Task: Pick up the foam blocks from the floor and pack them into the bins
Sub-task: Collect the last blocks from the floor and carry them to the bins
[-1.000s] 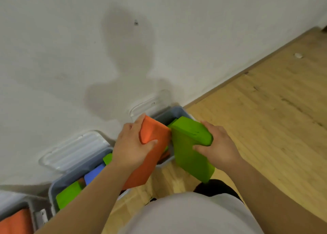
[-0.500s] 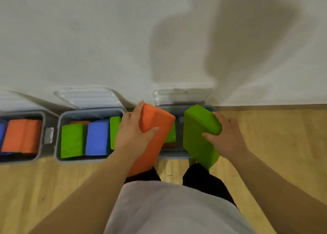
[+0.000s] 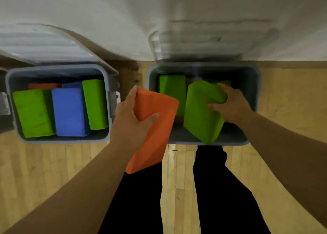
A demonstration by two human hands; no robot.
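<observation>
Head view: grips green block in right hand, fingers curled over its far end, long axis slanting down toward near rim of right bin, above open space. Clasps orange block in left hand, straddling the bin's left wall, mostly outside.

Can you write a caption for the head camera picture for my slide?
Left hand grips an orange block; right hand holds a green block over an open bin.
</observation>
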